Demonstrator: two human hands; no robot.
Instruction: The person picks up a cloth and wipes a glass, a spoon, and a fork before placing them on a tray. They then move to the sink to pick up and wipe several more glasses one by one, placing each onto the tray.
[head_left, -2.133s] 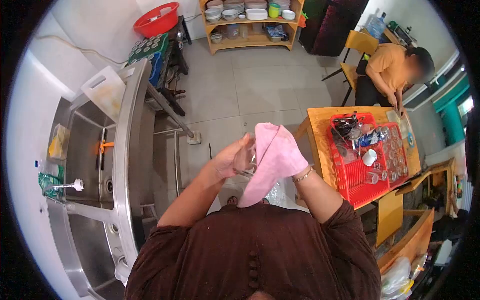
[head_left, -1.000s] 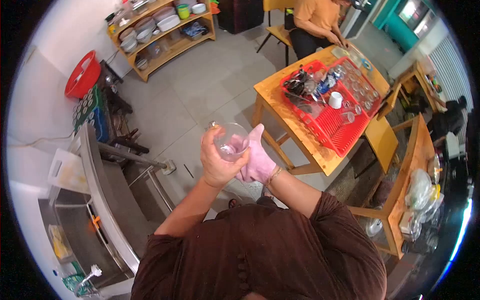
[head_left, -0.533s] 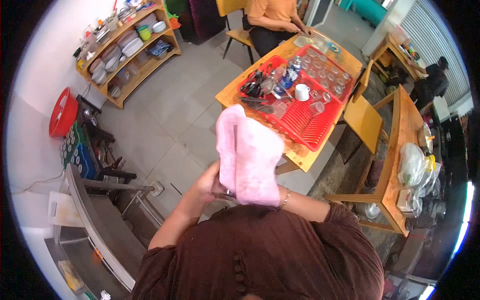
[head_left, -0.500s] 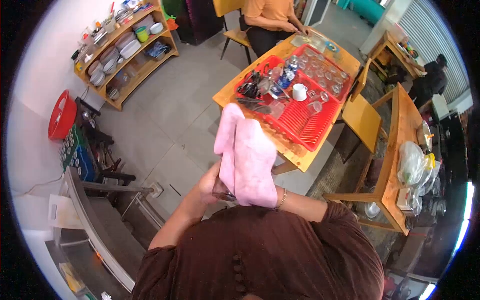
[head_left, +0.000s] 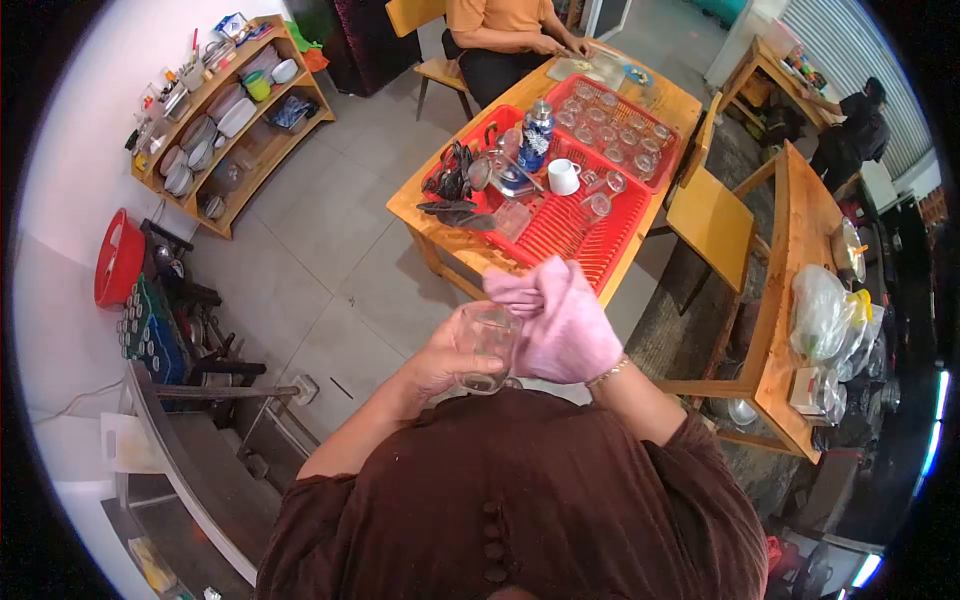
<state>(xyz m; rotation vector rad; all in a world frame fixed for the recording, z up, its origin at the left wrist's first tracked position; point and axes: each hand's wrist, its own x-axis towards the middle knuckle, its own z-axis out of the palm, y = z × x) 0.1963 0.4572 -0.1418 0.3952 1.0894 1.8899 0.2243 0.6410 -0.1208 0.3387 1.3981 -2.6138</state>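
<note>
A clear glass (head_left: 486, 350), tilted, is held by my left hand (head_left: 438, 356), with the fingers wrapped round its side. Just to the right, a pink cloth (head_left: 572, 335) covers my right hand (head_left: 606, 372); its fingers are hidden under the cloth. A bunched end of the cloth lies at the rim of the glass. Beyond my hands, a red dish rack (head_left: 600, 240) on the wooden table holds a white mug (head_left: 564, 177), a blue bottle (head_left: 536, 137), dark utensils and a few glasses. A red tray (head_left: 660, 178) behind it carries several glasses.
A person in an orange top (head_left: 500, 25) sits at the table's far end. Another person (head_left: 850, 135) stands at the far right. Wooden shelves (head_left: 240, 165) with dishes are at the left, a yellow chair (head_left: 712, 225) and a wooden counter (head_left: 790, 330) at the right.
The cloth has moved right and off the glass, which now shows in my left hand. The view has shifted, so the table appears further left.
</note>
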